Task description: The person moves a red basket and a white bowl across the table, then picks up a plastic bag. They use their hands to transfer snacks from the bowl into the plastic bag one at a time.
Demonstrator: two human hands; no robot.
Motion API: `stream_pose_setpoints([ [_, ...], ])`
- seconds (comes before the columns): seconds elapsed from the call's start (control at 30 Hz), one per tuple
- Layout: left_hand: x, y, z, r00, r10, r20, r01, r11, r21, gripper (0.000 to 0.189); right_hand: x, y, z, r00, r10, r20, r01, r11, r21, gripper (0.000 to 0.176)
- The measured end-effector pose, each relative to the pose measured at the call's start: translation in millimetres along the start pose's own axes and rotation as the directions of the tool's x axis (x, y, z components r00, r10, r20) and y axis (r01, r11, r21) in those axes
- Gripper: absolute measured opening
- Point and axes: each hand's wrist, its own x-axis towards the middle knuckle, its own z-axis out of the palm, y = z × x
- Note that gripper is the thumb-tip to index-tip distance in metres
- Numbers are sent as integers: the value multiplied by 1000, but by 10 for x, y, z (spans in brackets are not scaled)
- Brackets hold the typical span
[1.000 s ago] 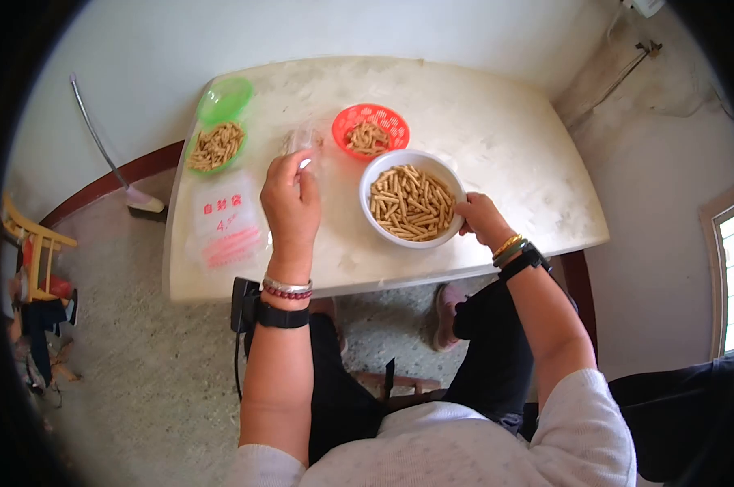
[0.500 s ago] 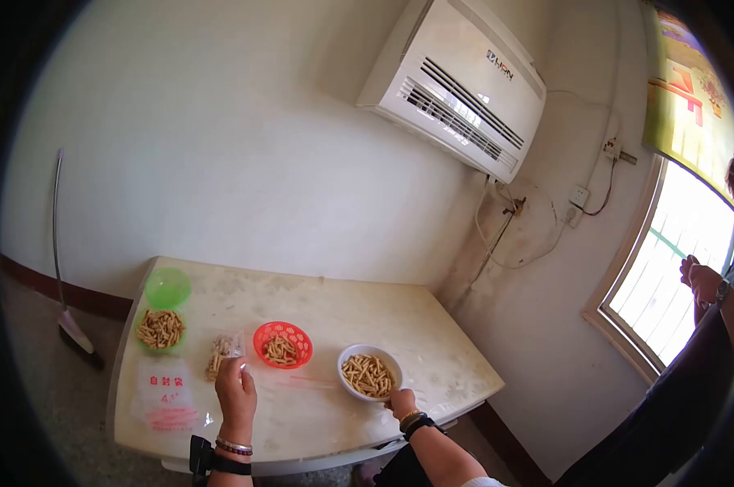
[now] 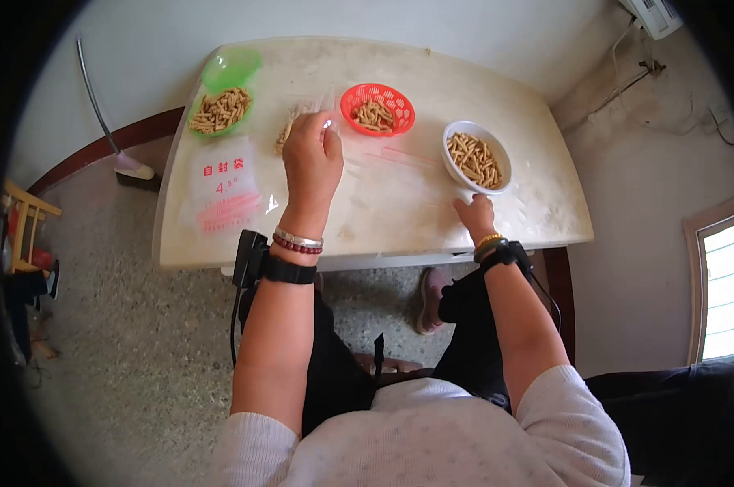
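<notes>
My left hand (image 3: 312, 162) is closed in a pinch at the near edge of a clear plastic bag (image 3: 289, 123). Short tan sticks show inside the bag, which lies on the table and is partly hidden by the hand. At the near rim of a white bowl (image 3: 505, 162) is my right hand (image 3: 477, 214), its thumb spread away from the fingers. The bowl holds a heap of the same tan sticks (image 3: 473, 160). Between bag and bowl stands a red perforated basket (image 3: 405, 105) with a smaller pile of sticks.
Far left on the table (image 3: 367, 219) stand a green bowl of sticks (image 3: 221, 110) and a clear green dish (image 3: 232, 70). Flat printed bags (image 3: 223, 183) lie below them. Pink strips (image 3: 407, 156) lie near the basket. A broom (image 3: 131, 166) leans at the wall.
The view has tilted down, bringing my arms and lap into sight. My right thumb has moved off the bowl's rim, away from the fingers. My left hand stays pinched at the bag.
</notes>
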Motion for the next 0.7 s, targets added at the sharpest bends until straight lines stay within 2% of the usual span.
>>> stream_pose_setpoints([
  [0.07, -30, 101, 45, 1000, 4, 2, -5, 1000, 8, 21, -33, -36, -52, 998, 39, 57, -38, 999, -27, 69],
  [0.13, -11, 128, 40, 1000, -3, 14, 3, 1000, 0, 21, 32, -47, 85, 981, 82, 174, -108, 983, 146, 73],
  [0.17, -14, 137, 33, 1000, -4, 27, 5, 1000, -8, 21, 39, -61, 216, 1000, -6, 23, 4, 996, 85, 57],
  [0.2, -24, 121, 41, 1000, -7, 28, 7, 1000, -5, 21, 47, -122, 232, 1000, -7, 26, 5, 996, 84, 57],
  [0.27, 32, 59, 44, 1000, 11, 19, -11, 1000, 2, 20, 94, -291, 270, 993, 17, 119, -45, 971, 236, 48],
  [0.3, 28, 55, 40, 1000, 9, 26, -9, 1000, 5, 20, -92, -618, -78, 931, 121, 345, -252, 896, 366, 44],
  [0.33, 30, 55, 35, 1000, 12, 22, -12, 1000, 6, 20, -141, -695, -97, 929, 123, 348, -255, 895, 365, 44],
  [0.4, 25, 51, 26, 1000, 14, 15, -14, 1000, 8, 20, -159, -790, -110, 890, 98, 445, -345, 783, 518, 43],
  [0.43, 27, 44, 18, 1000, 5, 19, -5, 1000, 28, 21, -154, -849, -120, 872, 98, 480, -368, 777, 511, 53],
  [0.47, 27, 31, 6, 1000, -4, 22, 3, 999, 49, 22, -161, -915, -116, 872, 95, 480, -366, 779, 510, 53],
  [0.53, 17, 43, 6, 1000, -7, 4, 7, 1000, 21, 21, -176, -1030, -57, 913, 86, 399, -273, 855, 440, 70],
  [0.57, 10, 47, 8, 1000, -9, -8, 9, 1000, -12, 20, -190, -1085, -25, 912, 83, 403, -272, 856, 440, 70],
  [0.63, 11, 40, 1, 1000, -11, -4, 11, 1000, -15, 20, -185, -1118, 112, 929, -39, 369, -103, 928, 359, 88],
  [0.67, 19, 35, -7, 1000, -9, 0, 9, 1000, -23, 20, -203, -1143, 194, 927, -42, 373, -101, 928, 357, 88],
  [0.7, 24, 36, -20, 1000, -11, -3, 11, 1000, -20, 20, -236, -1170, 283, 964, -74, 256, -17, 941, 338, 91],
])
